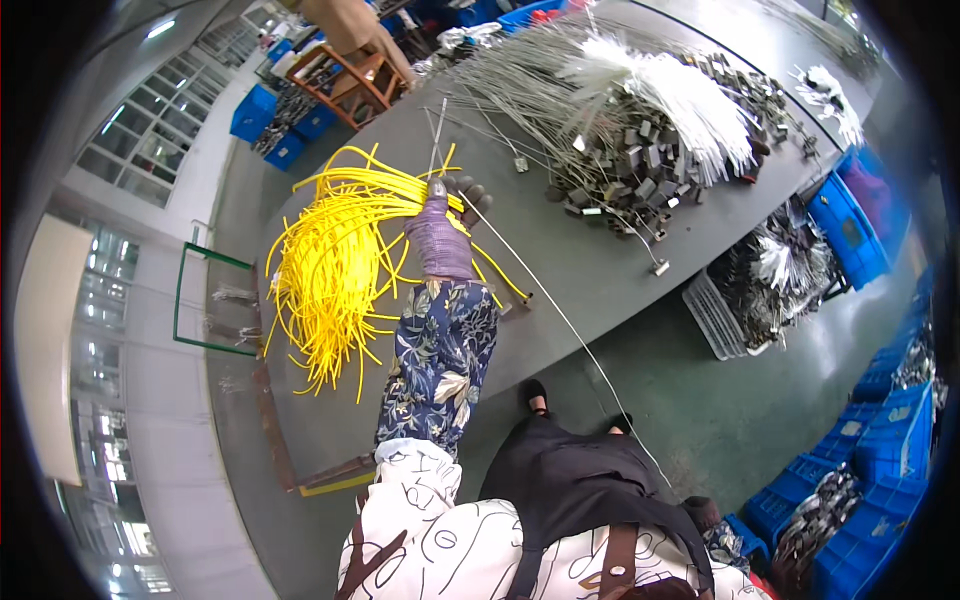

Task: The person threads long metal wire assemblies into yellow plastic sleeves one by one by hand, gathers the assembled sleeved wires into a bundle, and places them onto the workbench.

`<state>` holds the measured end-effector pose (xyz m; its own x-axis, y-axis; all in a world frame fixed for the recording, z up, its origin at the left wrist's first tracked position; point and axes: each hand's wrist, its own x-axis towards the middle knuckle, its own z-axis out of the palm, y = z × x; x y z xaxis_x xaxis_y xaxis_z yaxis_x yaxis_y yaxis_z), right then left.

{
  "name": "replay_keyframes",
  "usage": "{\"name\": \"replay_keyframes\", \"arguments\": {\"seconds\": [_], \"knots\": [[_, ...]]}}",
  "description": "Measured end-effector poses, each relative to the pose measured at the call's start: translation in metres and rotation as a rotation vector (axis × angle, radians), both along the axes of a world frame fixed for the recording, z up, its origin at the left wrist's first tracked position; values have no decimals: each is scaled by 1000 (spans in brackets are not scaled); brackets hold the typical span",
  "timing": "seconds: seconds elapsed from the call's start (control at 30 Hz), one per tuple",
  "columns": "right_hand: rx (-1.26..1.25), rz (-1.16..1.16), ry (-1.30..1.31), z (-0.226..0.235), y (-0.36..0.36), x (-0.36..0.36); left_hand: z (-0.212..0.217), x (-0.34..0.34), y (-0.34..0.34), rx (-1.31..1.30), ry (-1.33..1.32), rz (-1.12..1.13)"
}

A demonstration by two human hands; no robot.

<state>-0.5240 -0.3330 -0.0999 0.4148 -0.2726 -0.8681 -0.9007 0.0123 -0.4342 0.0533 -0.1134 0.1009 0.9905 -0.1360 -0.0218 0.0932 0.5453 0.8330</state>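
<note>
My left hand (448,215), in a dark-fingered glove with a purple wrap, is closed over the table. It grips one end of a bundle of yellow tubes (335,265), whose loose ends fan out to its left on the tabletop. A long thin pale wire (560,312) runs from this hand down past the table edge toward my right side. Low at the right, my right hand (702,512) shows as a small dark gloved shape beside my apron, close to the wire's lower end. Its fingers cannot be made out.
On the grey table (560,255) lies a large heap of metal-ended wires (640,165) with white strands (690,100). A grey crate (715,315) and blue bins (845,225) stand to the right. A wooden stool (350,85) and a person's legs (350,30) appear beyond the table.
</note>
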Motion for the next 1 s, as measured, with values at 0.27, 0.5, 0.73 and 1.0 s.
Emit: {"name": "replay_keyframes", "arguments": {"seconds": [0.27,0.5,0.73,1.0], "knots": [[-3,-18,-48,27,4,18,32,-15,9,156,-72,236],[24,-158,45,51,9,34,-88,-66,38,137,176,-420],[-37,102,-181,-15,0,41,-87,-183,16,239,43,-459],[159,46,-433,80,54,285,-70,-100,48,523,-9,-30]]}}
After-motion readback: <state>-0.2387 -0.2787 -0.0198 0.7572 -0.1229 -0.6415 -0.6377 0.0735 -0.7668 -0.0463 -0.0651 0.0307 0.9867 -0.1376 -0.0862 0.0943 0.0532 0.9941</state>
